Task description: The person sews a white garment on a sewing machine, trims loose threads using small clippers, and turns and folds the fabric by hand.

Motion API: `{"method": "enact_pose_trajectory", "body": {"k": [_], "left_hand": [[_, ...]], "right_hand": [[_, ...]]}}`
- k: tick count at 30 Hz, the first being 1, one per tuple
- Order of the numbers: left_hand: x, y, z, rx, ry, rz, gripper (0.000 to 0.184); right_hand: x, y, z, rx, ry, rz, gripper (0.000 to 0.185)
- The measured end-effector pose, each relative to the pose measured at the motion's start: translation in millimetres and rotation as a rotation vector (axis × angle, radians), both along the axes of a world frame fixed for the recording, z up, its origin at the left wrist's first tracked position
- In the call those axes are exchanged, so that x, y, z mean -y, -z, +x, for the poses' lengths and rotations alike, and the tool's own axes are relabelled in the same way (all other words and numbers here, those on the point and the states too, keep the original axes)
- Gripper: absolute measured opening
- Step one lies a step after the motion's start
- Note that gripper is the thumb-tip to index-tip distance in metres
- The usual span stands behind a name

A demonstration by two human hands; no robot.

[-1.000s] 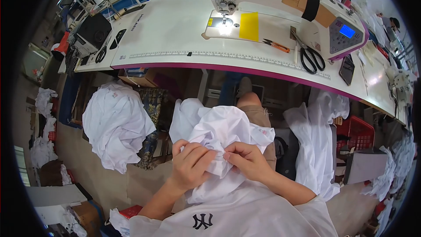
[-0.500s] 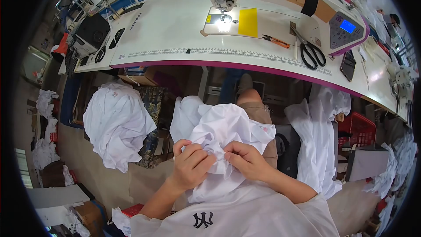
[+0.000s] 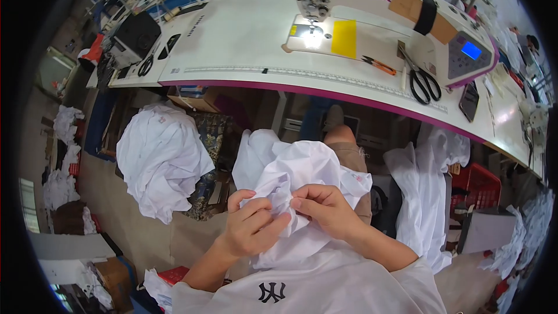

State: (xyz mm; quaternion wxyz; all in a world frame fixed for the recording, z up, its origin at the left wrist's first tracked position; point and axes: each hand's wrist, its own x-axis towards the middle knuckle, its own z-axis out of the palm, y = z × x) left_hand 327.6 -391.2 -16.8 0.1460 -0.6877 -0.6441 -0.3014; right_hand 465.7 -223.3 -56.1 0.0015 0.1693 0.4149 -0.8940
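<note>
A crumpled white garment (image 3: 308,166) with a small pinkish mark near its right end lies bunched over my lap. My left hand (image 3: 253,227) has its fingers curled round a fold of it, thumb pointing toward the right hand. Between the thumb and fingertips of my right hand (image 3: 325,209) a bit of the same cloth is pinched, close to the left thumb. Just what part of the garment lies between the fingertips is too small to make out.
Ahead stands a sewing machine (image 3: 372,9) with its lamp lit, on a white table (image 3: 232,40). Black scissors (image 3: 424,84), orange snips (image 3: 379,65) and a phone (image 3: 469,102) lie there. White cloth piles (image 3: 163,160) flank me; a red basket (image 3: 479,186) stands right.
The view has shifted slightly, so the table and machine appear farther right and lower. My left fingers have spread a little, and the right hand's pinch has moved slightly up the cloth.
</note>
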Motion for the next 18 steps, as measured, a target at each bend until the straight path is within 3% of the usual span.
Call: {"method": "enact_pose_trajectory", "body": {"k": [5, 8, 11, 14, 15, 17, 18], "left_hand": [[7, 5, -1, 0.02, -0.013, -0.027, 0.031], [0, -2, -7, 0.217, 0.097, -0.051, 0.031], [-7, -25, -29, 0.792, 0.39, -0.27, 0.022], [-28, -39, -39, 0.968, 0.072, -0.464, 0.015], [-36, -38, -44, 0.967, 0.078, -0.453, 0.015], [-51, -33, -54, 0.751, 0.268, -0.95, 0.013], [-59, -33, -54, 0.709, 0.291, -1.066, 0.012]], "right_hand": [[4, -12, -3, -0.068, -0.06, 0.088, 0.015], [4, -3, 2, -0.083, -0.064, 0.151, 0.014], [-2, -2, 7, -0.06, -0.079, 0.15, 0.011], [-10, -15, 7, -0.084, -0.098, 0.129, 0.009], [-12, -20, 7, -0.109, -0.101, 0.139, 0.01], [-12, -18, 6, -0.087, -0.096, 0.141, 0.01], [-12, -14, 6, -0.064, -0.091, 0.126, 0.01]]}}
